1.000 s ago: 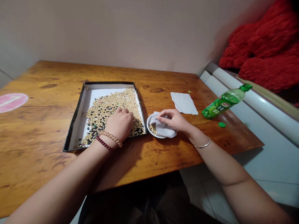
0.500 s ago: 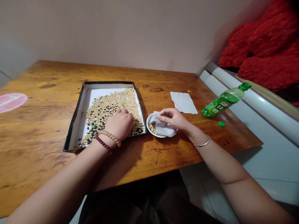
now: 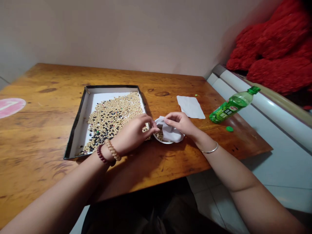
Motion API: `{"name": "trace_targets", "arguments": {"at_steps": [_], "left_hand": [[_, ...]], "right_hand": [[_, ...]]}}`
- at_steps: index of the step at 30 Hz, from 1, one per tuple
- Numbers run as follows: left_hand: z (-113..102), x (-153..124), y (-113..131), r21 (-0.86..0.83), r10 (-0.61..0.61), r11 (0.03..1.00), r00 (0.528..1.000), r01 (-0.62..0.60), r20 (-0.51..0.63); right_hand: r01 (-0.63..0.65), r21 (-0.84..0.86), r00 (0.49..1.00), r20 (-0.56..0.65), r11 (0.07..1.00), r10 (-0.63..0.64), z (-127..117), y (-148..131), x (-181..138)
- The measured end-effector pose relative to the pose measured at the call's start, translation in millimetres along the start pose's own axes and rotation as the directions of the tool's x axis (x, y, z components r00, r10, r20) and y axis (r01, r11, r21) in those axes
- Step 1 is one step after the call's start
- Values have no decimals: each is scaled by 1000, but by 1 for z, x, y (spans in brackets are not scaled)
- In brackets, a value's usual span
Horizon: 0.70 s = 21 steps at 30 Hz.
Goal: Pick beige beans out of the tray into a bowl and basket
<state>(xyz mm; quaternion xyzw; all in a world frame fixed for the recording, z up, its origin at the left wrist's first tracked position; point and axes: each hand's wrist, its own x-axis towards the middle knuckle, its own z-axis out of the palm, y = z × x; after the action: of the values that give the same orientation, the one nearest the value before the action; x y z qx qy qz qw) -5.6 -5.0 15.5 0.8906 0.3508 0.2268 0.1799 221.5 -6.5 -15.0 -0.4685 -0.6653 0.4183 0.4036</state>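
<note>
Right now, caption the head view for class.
Left hand over bean tray's edge, right hand on tissue in white bowl.

My left hand (image 3: pixel 131 135) has lifted off the mixed soybeans and black beans (image 3: pixel 109 120) and crossed the edge of the black-rimmed rectangular tray (image 3: pixel 109 87), its fingertips (image 3: pixel 158 130) now at the rim of the small round white bowl (image 3: pixel 162 142).

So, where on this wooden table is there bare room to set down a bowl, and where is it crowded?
Bare wood lies left of the black-rimmed tray, up to the pink disc, and between the tray and the white paper sheet. It is crowded at the white bowl, where the left hand and right hand meet.
</note>
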Motion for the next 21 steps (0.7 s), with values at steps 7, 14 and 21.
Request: {"name": "trace_targets", "arguments": {"at_steps": [7,14,21], "left_hand": [[19,-7,14,284,213,943,971,-175,-110],[24,-8,10,456,279,873,943,-172,-179],[26,-11,12,416,312,886,928,-207,-203]], "right_hand": [[38,-33,999,24,999,-38,-2,-5,-6],[48,-8,996,70,999,-47,-4,-8,-8],[84,-46,984,164,995,-75,-3,-11,-8]]}}
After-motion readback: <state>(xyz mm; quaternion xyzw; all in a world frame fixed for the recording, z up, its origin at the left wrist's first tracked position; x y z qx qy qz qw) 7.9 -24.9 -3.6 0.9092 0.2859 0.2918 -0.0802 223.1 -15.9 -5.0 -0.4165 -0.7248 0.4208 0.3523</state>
